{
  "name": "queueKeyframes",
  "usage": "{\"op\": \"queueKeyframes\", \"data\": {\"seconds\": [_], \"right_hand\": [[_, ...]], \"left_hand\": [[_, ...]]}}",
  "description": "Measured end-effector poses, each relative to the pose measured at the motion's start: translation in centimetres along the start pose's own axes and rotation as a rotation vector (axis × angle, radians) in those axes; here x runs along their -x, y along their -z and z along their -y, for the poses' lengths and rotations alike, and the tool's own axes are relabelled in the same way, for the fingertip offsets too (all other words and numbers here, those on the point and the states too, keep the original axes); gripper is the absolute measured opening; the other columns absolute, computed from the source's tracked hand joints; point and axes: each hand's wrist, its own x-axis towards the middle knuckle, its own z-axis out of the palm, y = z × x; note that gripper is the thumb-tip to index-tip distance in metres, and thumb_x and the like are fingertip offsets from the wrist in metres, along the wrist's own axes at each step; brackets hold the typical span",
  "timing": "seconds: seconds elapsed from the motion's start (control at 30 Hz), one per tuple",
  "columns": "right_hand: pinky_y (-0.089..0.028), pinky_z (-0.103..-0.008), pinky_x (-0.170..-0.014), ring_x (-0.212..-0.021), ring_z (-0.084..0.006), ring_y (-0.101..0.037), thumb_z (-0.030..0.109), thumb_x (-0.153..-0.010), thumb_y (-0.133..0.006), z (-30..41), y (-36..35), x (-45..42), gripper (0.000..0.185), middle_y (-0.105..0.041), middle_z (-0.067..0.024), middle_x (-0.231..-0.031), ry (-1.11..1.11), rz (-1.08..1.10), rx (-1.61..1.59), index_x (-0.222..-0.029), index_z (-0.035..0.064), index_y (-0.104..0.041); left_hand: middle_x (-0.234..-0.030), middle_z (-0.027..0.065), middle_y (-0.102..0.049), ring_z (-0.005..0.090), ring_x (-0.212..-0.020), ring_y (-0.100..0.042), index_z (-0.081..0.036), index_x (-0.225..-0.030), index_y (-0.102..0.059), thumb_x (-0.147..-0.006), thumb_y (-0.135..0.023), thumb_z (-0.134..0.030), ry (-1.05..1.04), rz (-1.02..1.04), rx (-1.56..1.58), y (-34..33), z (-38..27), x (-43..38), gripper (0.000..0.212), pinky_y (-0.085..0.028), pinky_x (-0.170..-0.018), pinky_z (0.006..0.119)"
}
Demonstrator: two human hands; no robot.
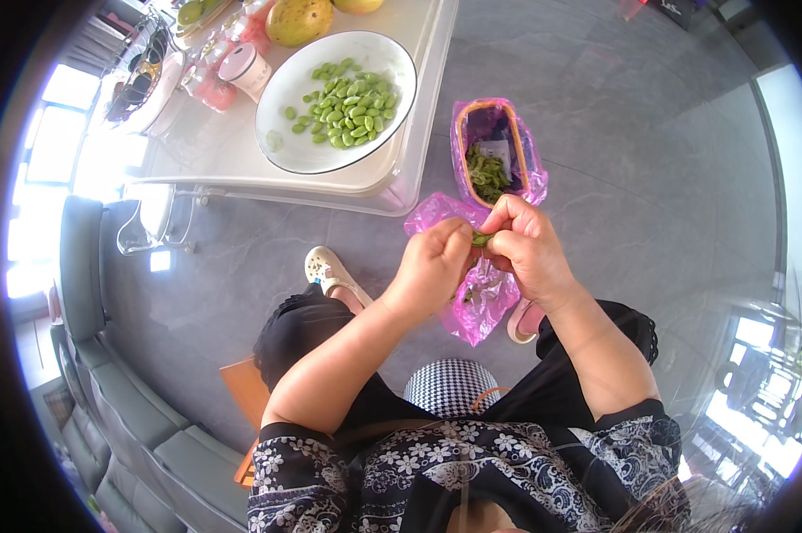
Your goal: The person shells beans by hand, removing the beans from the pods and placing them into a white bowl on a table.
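Observation:
Between the fingertips of my left hand [441, 260] and my right hand [526, 248] is a green bean pod [482, 238], gripped from both sides. Below the hands a pink plastic bag [477, 320] lies spread on the floor, partly hidden by them. Just beyond my right hand, a basket [521, 150] lined with pink plastic holds green pods [486, 174] and a pale packet [496, 152]. Up and to the left, a white dark-rimmed bowl [277, 100] on the table contains a heap of shelled green beans [354, 110].
The table [207, 160] also bears a lidded cup [244, 66], jars with pink contents [209, 86] and a yellow-green fruit [299, 20]. A houndstooth-patterned stool [451, 385] stands between my legs. A grey sofa [141, 400] is at the lower left.

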Motion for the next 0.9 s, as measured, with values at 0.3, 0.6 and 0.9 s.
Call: {"op": "queueKeyframes", "data": {"seconds": [0.3,0.6,0.9], "right_hand": [[-0.035,-0.0204,-0.048,-0.054,-0.0073,-0.045,-0.002,-0.072,-0.048,1.1,0.8,-0.1,0.013,-0.051,-0.001,-0.068,-0.083,0.12,-0.057,-0.083,0.0052,-0.049],[-0.037,-0.0226,-0.047,-0.054,-0.0105,-0.047,0.0,-0.069,-0.048,0.6,1.9,-0.8,0.016,-0.054,-0.0041,-0.071,-0.224,0.109,0.143,-0.083,0.0036,-0.052],[-0.039,-0.0232,-0.052,-0.06,-0.0112,-0.049,0.0,-0.07,-0.041,0.4,1.6,-0.8,0.023,-0.055,-0.0052,-0.079,-0.207,0.03,0.007,-0.088,0.0015,-0.055]], "left_hand": [[-0.058,0.0071,-0.051,0.0124,-0.05,-0.046,0.001,-0.081,-0.055,-0.088,-0.05,-0.014,-0.207,-0.037,-0.248,0.5,0.0,-0.4,0.018,-0.039,-0.046,0.029],[-0.06,0.0016,-0.048,0.0071,-0.057,-0.043,0.0,-0.083,-0.058,-0.088,-0.052,-0.016,-0.143,0.028,-0.325,0.5,0.3,-0.3,0.018,-0.037,-0.051,0.025],[-0.061,-0.0014,-0.049,0.0048,-0.055,-0.041,0.0,-0.083,-0.057,-0.084,-0.059,-0.013,-0.18,0.058,-0.321,0.3,0.5,-0.5,0.013,-0.034,-0.048,0.023]]}}
